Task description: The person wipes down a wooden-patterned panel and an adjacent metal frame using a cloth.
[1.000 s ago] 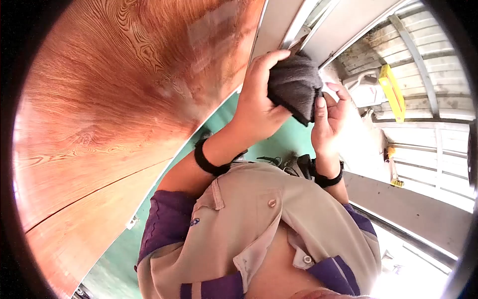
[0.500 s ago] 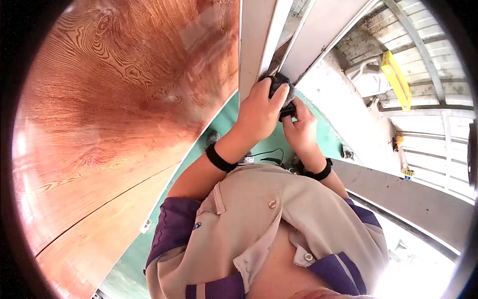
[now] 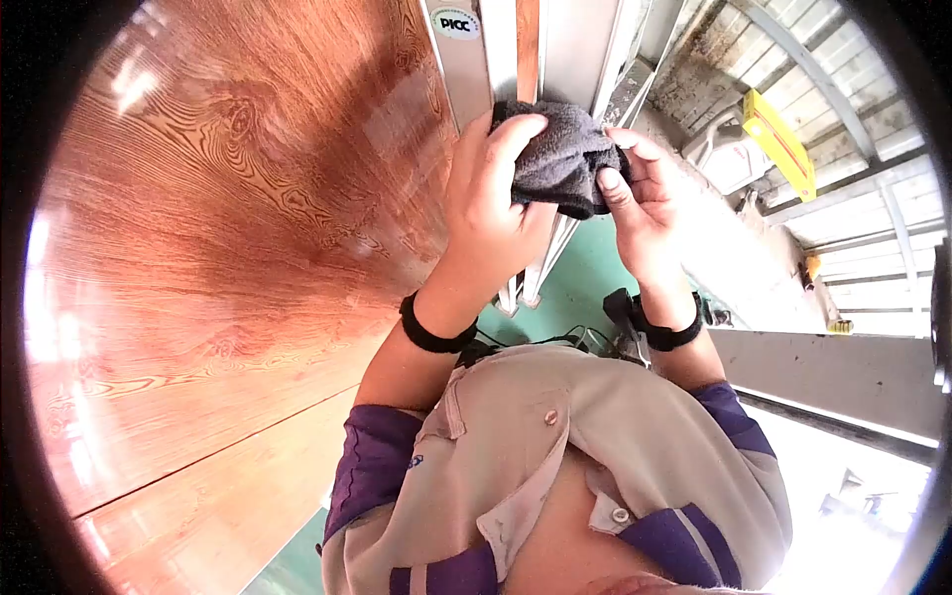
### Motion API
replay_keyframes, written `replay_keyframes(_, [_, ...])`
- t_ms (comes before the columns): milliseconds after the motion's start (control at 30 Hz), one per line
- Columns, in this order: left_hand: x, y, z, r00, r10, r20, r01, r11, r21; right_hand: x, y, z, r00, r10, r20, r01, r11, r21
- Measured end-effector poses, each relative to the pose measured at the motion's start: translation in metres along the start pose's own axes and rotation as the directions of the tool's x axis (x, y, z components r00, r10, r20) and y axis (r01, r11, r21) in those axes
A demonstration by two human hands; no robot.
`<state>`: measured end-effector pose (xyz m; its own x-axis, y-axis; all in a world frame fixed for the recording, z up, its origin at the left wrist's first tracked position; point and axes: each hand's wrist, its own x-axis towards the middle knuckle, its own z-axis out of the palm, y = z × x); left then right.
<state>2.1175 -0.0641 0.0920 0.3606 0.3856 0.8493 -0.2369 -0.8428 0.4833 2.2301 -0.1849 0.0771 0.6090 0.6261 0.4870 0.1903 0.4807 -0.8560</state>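
Observation:
A dark grey, fuzzy cloth (image 3: 565, 159) is bunched between my two hands, in front of the pale metal frame (image 3: 580, 59). My left hand (image 3: 491, 193) grips its left side, with the thumb lying over the top. On the other side, my right hand (image 3: 645, 193) pinches the cloth's edge between thumb and fingers. Both wrists wear black bands. Part of the cloth is hidden behind my left fingers.
A large glossy wood-grain panel (image 3: 248, 258) fills the left side. Its neighbouring frame strip carries a round PICC sticker (image 3: 456, 23). Green floor (image 3: 585, 268) shows below my hands. At the right are a yellow box (image 3: 778, 144) and a white jug (image 3: 732, 159).
The cloth has come higher and is spread wider between my hands. My right hand has moved right, away from my left. The view has shifted, and the PICC sticker now shows.

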Motion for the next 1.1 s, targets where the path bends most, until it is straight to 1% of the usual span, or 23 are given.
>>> replay_keyframes(33, [-0.003, -0.001, -0.005, 0.999, 0.013, 0.037, -0.012, 1.000, -0.016, -0.001, -0.001, -0.006, 0.997, 0.079, 0.002, -0.079, 0.992, 0.097])
replay_keyframes(100, [-0.018, -0.010, -0.020, 0.979, -0.071, 0.190, 0.087, 0.993, -0.074, -0.012, 0.013, -0.025, 0.970, 0.241, 0.016, -0.237, 0.936, 0.259])
replay_keyframes(133, [-0.027, -0.017, -0.027, 0.963, -0.122, 0.240, 0.147, 0.985, -0.091, -0.017, 0.015, -0.028, 0.951, 0.308, 0.000, -0.281, 0.870, 0.405])
replay_keyframes(200, [-0.041, -0.023, -0.035, 0.932, -0.207, 0.297, 0.257, 0.956, -0.140, -0.020, 0.012, -0.029, 0.940, 0.340, -0.022, -0.292, 0.837, 0.463])
replay_keyframes(233, [-0.039, -0.023, -0.038, 0.937, -0.187, 0.295, 0.237, 0.961, -0.143, -0.022, 0.008, -0.027, 0.933, 0.357, -0.035, -0.296, 0.821, 0.489])
replay_keyframes(267, [-0.034, -0.022, -0.041, 0.942, -0.166, 0.293, 0.217, 0.965, -0.150, -0.022, 0.004, -0.022, 0.933, 0.353, -0.065, -0.290, 0.848, 0.444])
replay_keyframes(300, [-0.029, -0.020, -0.044, 0.947, -0.143, 0.288, 0.195, 0.968, -0.160, -0.018, -0.001, -0.014, 0.949, 0.298, -0.104, -0.260, 0.924, 0.279])
replay_keyframes(367, [-0.014, -0.014, -0.050, 0.944, -0.151, 0.293, 0.215, 0.956, -0.201, -0.014, -0.003, 0.008, 0.984, 0.014, -0.177, -0.042, 0.986, -0.159])
replay_keyframes(400, [-0.004, -0.016, -0.054, 0.955, -0.066, 0.288, 0.128, 0.971, -0.201, -0.011, -0.005, 0.015, 0.970, -0.132, -0.205, 0.021, 0.882, -0.471])
replay_keyframes(433, [0.005, -0.018, -0.058, 0.961, 0.018, 0.277, 0.039, 0.979, -0.199, -0.006, -0.015, 0.025, 0.944, -0.286, -0.165, 0.079, 0.681, -0.728])
replay_keyframes(467, [0.012, -0.019, -0.059, 0.958, 0.033, 0.283, 0.027, 0.978, -0.207, -0.002, -0.013, 0.030, 0.925, -0.344, -0.163, 0.094, 0.621, -0.778])
replay_keyframes(500, [0.018, -0.020, -0.060, 0.957, 0.047, 0.285, 0.016, 0.977, -0.213, 0.004, -0.009, 0.032, 0.904, -0.400, -0.152, 0.108, 0.557, -0.824])
replay_keyframes(533, [0.024, -0.022, -0.060, 0.957, 0.057, 0.284, 0.006, 0.976, -0.217, 0.007, -0.008, 0.035, 0.910, -0.361, -0.204, 0.038, 0.563, -0.825])
replay_keyframes(567, [0.023, -0.037, -0.056, 0.945, 0.196, 0.262, -0.163, 0.976, -0.141, 0.009, -0.005, 0.037, 0.913, -0.320, -0.254, -0.030, 0.568, -0.823])
replay_keyframes(600, [0.020, -0.044, -0.053, 0.934, 0.211, 0.289, -0.186, 0.976, -0.111, 0.010, -0.002, 0.038, 0.911, -0.278, -0.304, -0.097, 0.570, -0.816])
replay_keyframes(667, [0.002, -0.062, -0.044, 0.910, 0.267, 0.315, -0.269, 0.962, -0.038, 0.003, 0.016, 0.035, 0.891, -0.337, -0.304, -0.075, 0.550, -0.832])
replay_keyframes(700, [-0.006, -0.068, -0.041, 0.898, 0.278, 0.341, -0.277, 0.959, -0.053, -0.002, 0.028, 0.033, 0.879, -0.366, -0.304, -0.067, 0.538, -0.840])
replay_keyframes(733, [-0.012, -0.069, -0.038, 0.896, 0.286, 0.340, -0.275, 0.958, -0.082, -0.004, 0.035, 0.035, 0.859, -0.360, -0.365, -0.086, 0.601, -0.794])
replay_keyframes(767, [-0.016, -0.068, -0.035, 0.894, 0.293, 0.338, -0.271, 0.956, -0.112, -0.004, 0.037, 0.034, 0.849, -0.391, -0.355, -0.078, 0.572, -0.817])
replay_keyframes(833, [-0.014, -0.062, -0.032, 0.896, 0.316, 0.311, -0.299, 0.949, -0.103, 0.003, 0.030, 0.040, 0.832, -0.444, -0.334, -0.071, 0.512, -0.856])
replay_keyframes(900, [0.000, -0.051, -0.030, 0.892, 0.338, 0.299, -0.329, 0.941, -0.082, 0.017, 0.015, 0.048, 0.804, -0.477, -0.355, -0.056, 0.533, -0.844])
replay_keyframes(967, [0.012, -0.034, -0.032, 0.857, 0.102, 0.506, -0.133, 0.991, 0.027, 0.026, 0.002, 0.058, 0.801, -0.400, -0.446, -0.124, 0.618, -0.776])
replay_keyframes(1100, [-0.009, -0.043, -0.023, 0.776, 0.013, 0.631, -0.029, 0.999, 0.015, 0.009, 0.024, 0.050, 0.785, -0.358, -0.506, -0.181, 0.648, -0.740])
